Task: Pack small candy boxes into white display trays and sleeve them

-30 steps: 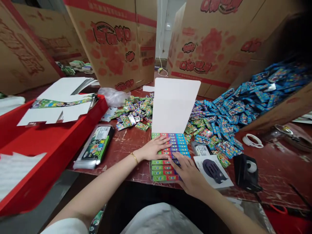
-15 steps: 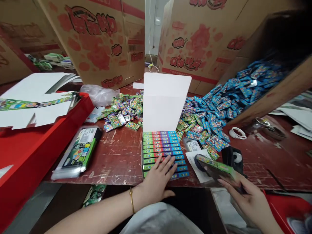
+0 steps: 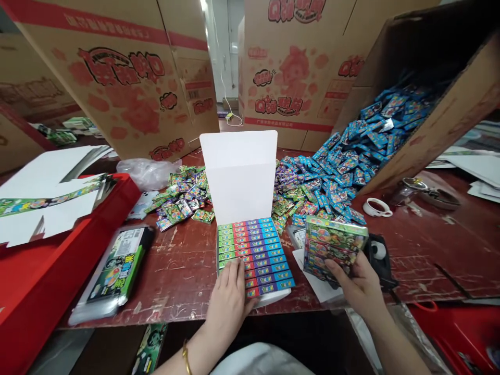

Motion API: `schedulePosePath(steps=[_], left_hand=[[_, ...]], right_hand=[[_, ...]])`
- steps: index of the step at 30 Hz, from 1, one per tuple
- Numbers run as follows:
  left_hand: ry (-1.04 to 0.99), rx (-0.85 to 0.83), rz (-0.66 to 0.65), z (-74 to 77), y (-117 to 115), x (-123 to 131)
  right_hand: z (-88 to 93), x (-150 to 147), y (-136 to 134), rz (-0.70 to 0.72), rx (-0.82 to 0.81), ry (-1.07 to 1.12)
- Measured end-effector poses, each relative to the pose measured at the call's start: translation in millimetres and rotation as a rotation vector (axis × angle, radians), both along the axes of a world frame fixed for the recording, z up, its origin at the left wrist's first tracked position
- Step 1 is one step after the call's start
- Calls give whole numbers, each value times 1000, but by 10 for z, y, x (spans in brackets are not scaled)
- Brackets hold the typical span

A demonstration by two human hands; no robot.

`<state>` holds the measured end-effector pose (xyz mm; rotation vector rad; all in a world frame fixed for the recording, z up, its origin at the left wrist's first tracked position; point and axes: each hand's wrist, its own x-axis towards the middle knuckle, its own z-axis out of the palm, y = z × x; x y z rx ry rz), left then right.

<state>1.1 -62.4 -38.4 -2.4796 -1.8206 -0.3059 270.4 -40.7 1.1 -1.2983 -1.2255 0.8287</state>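
Observation:
A display box with its white lid (image 3: 241, 182) raised stands on the table in front of me. Rows of small packs (image 3: 265, 255), striped green, red, purple and blue, fill it. My left hand (image 3: 228, 291) lies on the near left part of these rows, fingers stretched out and side by side. To the right of the box, my right hand (image 3: 357, 281) grips a flat, glossy, mostly green printed pack (image 3: 332, 242), thumb on its near face. It is held up over a white sheet (image 3: 318, 276) and beside a black tape dispenser (image 3: 378, 260).
Loose blue packets (image 3: 344, 177) spill from a tipped carton (image 3: 429, 130) at right. More green and purple packets (image 3: 187, 200) lie behind the box. A red tray (image 3: 78, 245) with white card sheets stands left, near plastic-sleeved packaging (image 3: 117, 265). A white tape roll (image 3: 377, 207) lies right.
My right hand has lifted and turned the pack so its broad face shows. My left hand has shifted left across the rows, fingers now closer together. The camera view has also shifted.

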Motion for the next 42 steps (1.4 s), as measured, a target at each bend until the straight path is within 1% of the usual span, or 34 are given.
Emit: schedulePosePath(steps=[2,3,5,8,11,13,16,18,20,21,23,25,26,27,28,30,32,33,36,39,42], left_hand=[[-9,-41,-2,0,22,-14],[-15,-86,-12,26,54,-17],[-30,-207,-50,122,141,-12],[-78,-390,-166,300,288,15],[-108,-514,-260,428,436,26],[-106,-571,-286,477,529,17],[-125,-593,-316,515,629,11],[-130,-596,-324,525,633,26],[-99,-578,-287,519,549,36],[-64,-543,-230,507,470,31],[29,-415,-51,466,251,-15],[85,-228,122,416,9,-104],[72,-121,166,392,-93,-155],[46,-32,172,371,-170,-202],[10,36,142,352,-216,-242],[-51,89,30,320,-223,-288],[-96,38,-67,296,-167,-299],[-121,6,-86,289,-136,-299],[-221,-46,-69,294,-81,-311],[-310,5,-63,296,-54,-346],[-254,77,-75,250,-11,-356]], right_hand=[[18,-75,91,44,0,14],[26,-108,127,72,1,11],[43,-158,181,119,22,-6],[68,-202,244,163,80,-46],[74,-275,342,211,105,-71],[64,-372,453,261,83,-41],[31,-553,666,374,39,16],[-4,-653,787,479,27,-66],[-51,-727,849,592,66,-263],[-81,-761,855,643,105,-390],[-152,-841,826,707,197,-659],[-221,-946,772,716,277,-908],[-244,-1003,746,708,304,-1006],[-254,-1056,722,698,332,-1077],[-249,-1099,701,688,361,-1122],[-200,-1139,663,676,408,-1157],[-136,-1115,625,655,437,-1149],[-115,-1085,607,652,441,-1134],[-140,-972,575,656,433,-1034],[-252,-891,593,645,443,-891],[-354,-882,616,631,466,-809]])
